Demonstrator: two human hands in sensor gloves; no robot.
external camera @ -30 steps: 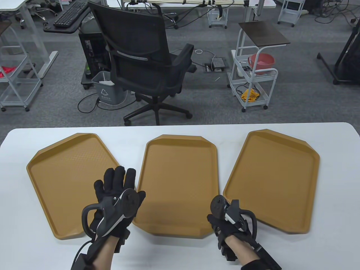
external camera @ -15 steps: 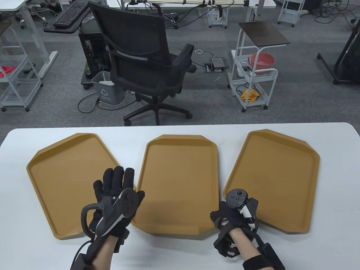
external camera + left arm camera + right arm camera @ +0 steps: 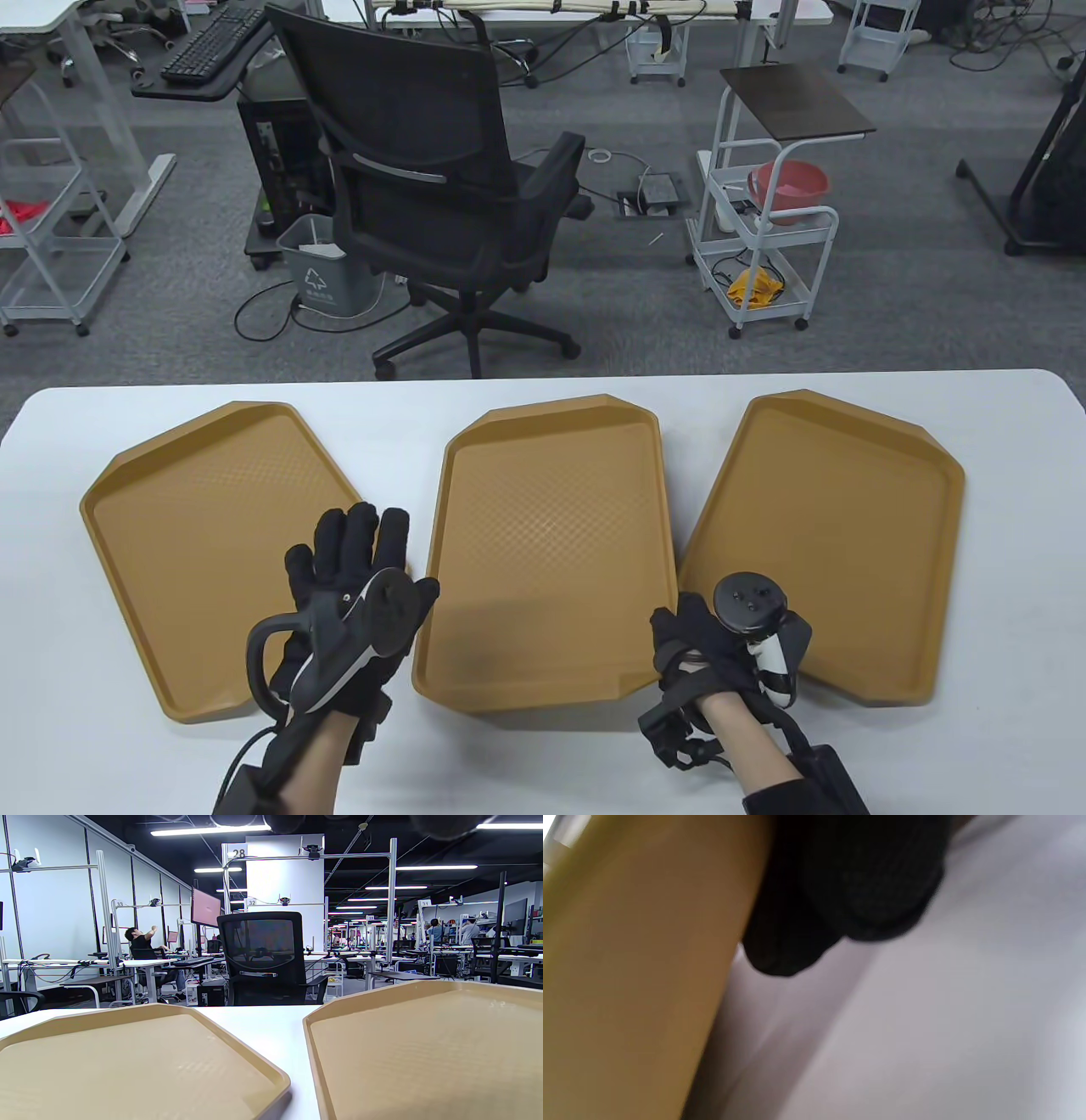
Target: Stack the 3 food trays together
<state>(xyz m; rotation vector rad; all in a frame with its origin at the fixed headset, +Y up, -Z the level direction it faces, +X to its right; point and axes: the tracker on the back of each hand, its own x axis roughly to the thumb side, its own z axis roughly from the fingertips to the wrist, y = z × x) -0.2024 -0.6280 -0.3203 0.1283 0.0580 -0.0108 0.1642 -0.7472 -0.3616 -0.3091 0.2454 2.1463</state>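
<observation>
While the right hand [image 3: 721, 654] grips the near right corner of the middle tray [image 3: 547, 543], apparently tilting it off the table [image 3: 543, 764], the first lift seems underway; next, carry it onto a neighbouring tray, while the left hand [image 3: 352, 603] rests spread on the left tray [image 3: 204, 543].

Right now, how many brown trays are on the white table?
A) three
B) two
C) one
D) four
A: the table view shows a left tray, a middle tray and a right tray lying side by side on the table, none on top of another yet.
</observation>
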